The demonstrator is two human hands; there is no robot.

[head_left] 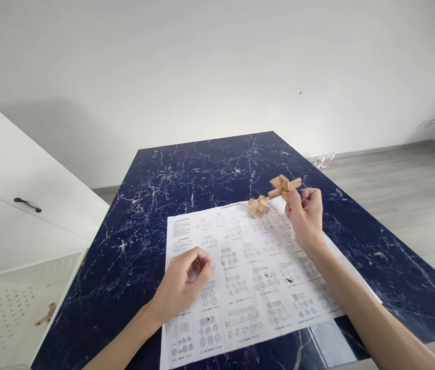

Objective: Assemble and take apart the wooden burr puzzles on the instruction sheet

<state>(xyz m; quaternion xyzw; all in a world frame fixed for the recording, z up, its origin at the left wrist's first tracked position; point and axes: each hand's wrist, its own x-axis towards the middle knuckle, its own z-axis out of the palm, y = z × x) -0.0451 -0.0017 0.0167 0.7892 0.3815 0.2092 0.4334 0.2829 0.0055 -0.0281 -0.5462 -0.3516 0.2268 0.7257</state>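
Observation:
My right hand (305, 215) pinches a wooden burr puzzle (284, 186) between thumb and fingers, lifted over the far right part of the printed sheet. Its crossed sticks point outward, and dark marks show on some ends. Just left of it, a second, more compact wooden burr puzzle (259, 206) sits at the sheet's top edge. My left hand (185, 280) rests on the left part of the instruction sheet (236, 313), fingers curled in to the thumb, with nothing visible in them. Small puzzle diagrams and text cover the paper.
The dark blue marbled table (194, 174) runs to the pale wall. At lower left stands a white perforated basket (5, 298) with a wooden piece (47, 314) in it. A flat pale rectangle (332, 343) lies at the near edge. A white cabinet (20, 169) stands left.

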